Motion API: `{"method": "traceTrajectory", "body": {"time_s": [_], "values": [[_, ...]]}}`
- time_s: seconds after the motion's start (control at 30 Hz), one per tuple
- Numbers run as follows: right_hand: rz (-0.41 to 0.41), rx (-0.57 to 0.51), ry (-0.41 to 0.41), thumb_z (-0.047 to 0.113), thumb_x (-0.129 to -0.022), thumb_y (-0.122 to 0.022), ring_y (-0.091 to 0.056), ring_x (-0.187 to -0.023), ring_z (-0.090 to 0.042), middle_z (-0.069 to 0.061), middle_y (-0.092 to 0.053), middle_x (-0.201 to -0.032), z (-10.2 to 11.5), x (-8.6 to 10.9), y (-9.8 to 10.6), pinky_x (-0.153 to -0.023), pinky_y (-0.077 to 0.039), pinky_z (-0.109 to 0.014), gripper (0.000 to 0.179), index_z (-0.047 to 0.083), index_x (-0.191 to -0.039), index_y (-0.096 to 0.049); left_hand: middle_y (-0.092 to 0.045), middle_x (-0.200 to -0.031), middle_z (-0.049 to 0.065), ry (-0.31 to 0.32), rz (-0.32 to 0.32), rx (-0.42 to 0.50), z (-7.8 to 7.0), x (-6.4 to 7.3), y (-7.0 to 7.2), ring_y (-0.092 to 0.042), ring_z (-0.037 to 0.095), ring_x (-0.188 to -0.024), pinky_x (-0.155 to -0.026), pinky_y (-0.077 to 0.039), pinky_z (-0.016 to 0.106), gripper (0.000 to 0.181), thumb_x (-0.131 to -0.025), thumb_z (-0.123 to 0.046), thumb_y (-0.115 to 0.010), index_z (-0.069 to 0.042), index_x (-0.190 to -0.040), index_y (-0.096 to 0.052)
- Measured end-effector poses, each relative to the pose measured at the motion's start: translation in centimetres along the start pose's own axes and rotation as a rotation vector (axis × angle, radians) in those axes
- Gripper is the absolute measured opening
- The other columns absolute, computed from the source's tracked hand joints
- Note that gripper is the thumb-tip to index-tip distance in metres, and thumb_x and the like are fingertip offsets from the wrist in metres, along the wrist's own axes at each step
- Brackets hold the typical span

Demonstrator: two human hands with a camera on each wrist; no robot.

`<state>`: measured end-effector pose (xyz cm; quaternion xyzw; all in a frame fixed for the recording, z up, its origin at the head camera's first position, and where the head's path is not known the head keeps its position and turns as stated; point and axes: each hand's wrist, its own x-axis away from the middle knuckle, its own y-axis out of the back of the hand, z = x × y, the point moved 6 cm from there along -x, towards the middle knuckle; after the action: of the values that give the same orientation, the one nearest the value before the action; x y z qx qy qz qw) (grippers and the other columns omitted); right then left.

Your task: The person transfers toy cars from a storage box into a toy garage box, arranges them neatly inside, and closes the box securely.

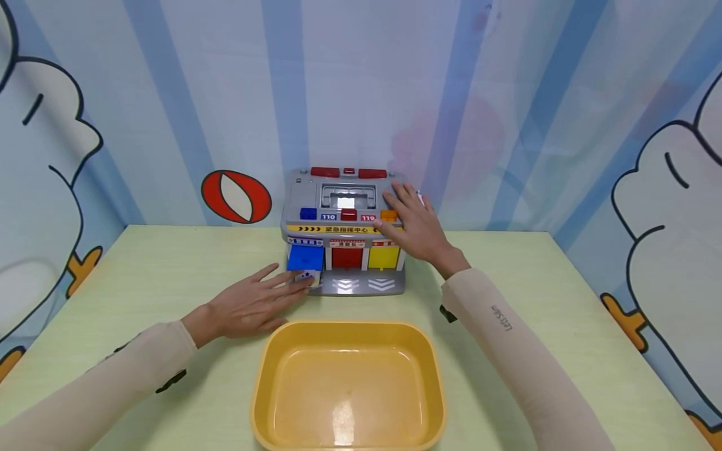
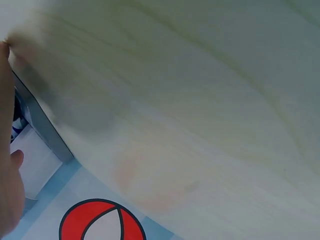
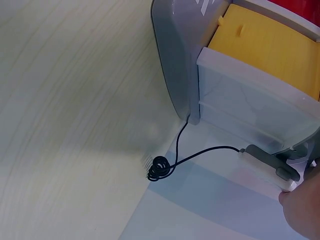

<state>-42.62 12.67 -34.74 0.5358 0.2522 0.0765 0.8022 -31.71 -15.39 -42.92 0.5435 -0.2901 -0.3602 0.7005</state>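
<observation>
A grey toy garage (image 1: 301, 194) with red lights on its roof stands at the back of the table. Its blue door (image 1: 306, 257) is swung up, while the red door (image 1: 346, 258) and the yellow door (image 1: 383, 257) hang down. Under the blue door sits a small white toy car (image 1: 307, 275) with a star on it. My left hand (image 1: 248, 307) lies low beside the garage, its extended fingertips at the car. With fingers spread, my right hand (image 1: 417, 228) rests on the roof's right corner. In the left wrist view, only an edge of the left hand (image 2: 10, 185) shows.
A yellow plastic tray (image 1: 348, 329) stands at the table's front middle. In the right wrist view a white and grey handset (image 3: 265, 165) hangs on the garage's side, with a coiled black cord (image 3: 160, 169) by it. A patterned backdrop (image 1: 361, 81) rises behind the table (image 1: 485, 250).
</observation>
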Motion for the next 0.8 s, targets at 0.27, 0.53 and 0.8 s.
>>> {"method": "traceTrajectory", "body": {"time_s": [0.27, 0.53, 0.8], "values": [[-0.003, 0.001, -0.001, 0.061, -0.096, -0.043, -0.004, -0.158, -0.028, -0.005, -0.013, -0.170, 0.0, 0.0, 0.0, -0.125, -0.004, -0.059, 0.077, 0.017, -0.158, -0.030, -0.024, -0.167, 0.003, 0.027, -0.037, 0.011, 0.3, -0.1, -0.1, -0.026, 0.029, -0.153, -0.123, -0.021, 0.058, 0.073, -0.101, -0.059, -0.040, -0.016, -0.158, -0.028], [-0.008, 0.003, 0.003, 0.066, -0.096, -0.039, -0.004, -0.158, -0.028, -0.005, -0.013, -0.170, -0.1, 0.1, -0.1, -0.125, -0.004, -0.059, 0.079, 0.017, -0.158, -0.030, -0.024, -0.167, 0.005, 0.070, -0.038, 0.004, 0.4, -0.8, -0.1, -0.024, 0.029, -0.154, -0.124, -0.015, 0.058, 0.076, -0.100, -0.060, -0.041, -0.014, -0.158, -0.028], [-0.005, -0.001, -0.003, 0.066, -0.096, -0.040, -0.004, -0.158, -0.027, -0.004, -0.013, -0.170, -0.1, 0.0, -0.1, -0.126, -0.004, -0.057, 0.079, 0.018, -0.158, -0.030, -0.028, -0.165, 0.003, 0.149, -0.044, 0.044, 1.1, -1.5, 0.1, -0.022, 0.030, -0.154, -0.126, -0.009, 0.055, 0.077, -0.097, -0.064, -0.042, -0.015, -0.156, -0.035]]}}
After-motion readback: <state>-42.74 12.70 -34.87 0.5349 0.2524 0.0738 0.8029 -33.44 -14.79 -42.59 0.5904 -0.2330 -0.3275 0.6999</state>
